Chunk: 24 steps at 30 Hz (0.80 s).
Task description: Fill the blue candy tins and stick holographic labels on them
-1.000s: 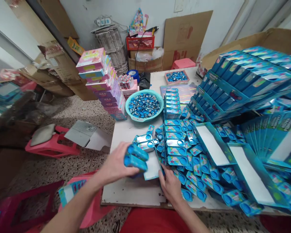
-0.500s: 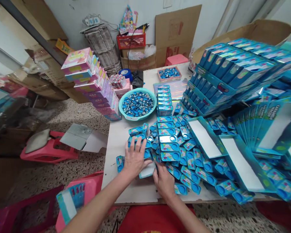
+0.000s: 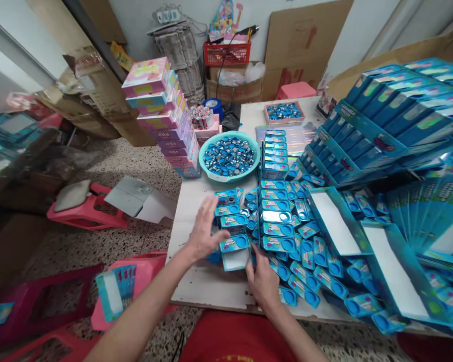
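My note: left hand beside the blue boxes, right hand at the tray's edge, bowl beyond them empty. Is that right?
The bowl is not empty: the head view shows it full of blue and silver pieces. The left hand is beside the blue boxes, the right hand at the edge of the tray, as noted.

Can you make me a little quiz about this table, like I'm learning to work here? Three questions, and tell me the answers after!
1. Pick one. What fills the round bowl?
a) apples
b) small blue and silver pieces
c) crayons

2. True or false? The left hand is nearer to the bowl than the right hand is.

3. Fill in the word. The tall stack of pink and purple boxes stands to the ____ of the bowl.

Key: 1 b; 2 true; 3 left
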Each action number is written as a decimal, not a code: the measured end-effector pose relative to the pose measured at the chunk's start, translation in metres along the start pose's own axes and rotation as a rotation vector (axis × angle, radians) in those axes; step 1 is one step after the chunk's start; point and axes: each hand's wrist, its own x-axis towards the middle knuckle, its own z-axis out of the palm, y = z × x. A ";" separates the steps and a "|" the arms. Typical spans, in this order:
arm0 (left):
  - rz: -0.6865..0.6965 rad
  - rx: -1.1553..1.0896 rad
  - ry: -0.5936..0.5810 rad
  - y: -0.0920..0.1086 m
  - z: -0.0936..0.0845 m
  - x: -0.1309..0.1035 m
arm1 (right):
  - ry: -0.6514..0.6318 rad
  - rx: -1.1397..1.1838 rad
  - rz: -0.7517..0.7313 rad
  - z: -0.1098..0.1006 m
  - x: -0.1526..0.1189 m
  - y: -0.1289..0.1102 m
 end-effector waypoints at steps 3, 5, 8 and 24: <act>-0.106 -0.039 -0.015 -0.017 -0.001 0.038 | -0.051 -0.061 0.016 -0.006 0.003 -0.008; -0.104 -0.027 -0.167 -0.019 0.005 0.054 | -0.105 -0.129 0.031 -0.010 0.008 -0.016; -0.070 0.020 -0.362 -0.010 0.013 0.050 | -0.247 -0.224 0.085 -0.017 0.021 -0.028; 0.105 0.387 -0.240 0.046 0.036 -0.029 | -0.450 -0.256 0.152 -0.024 0.038 -0.035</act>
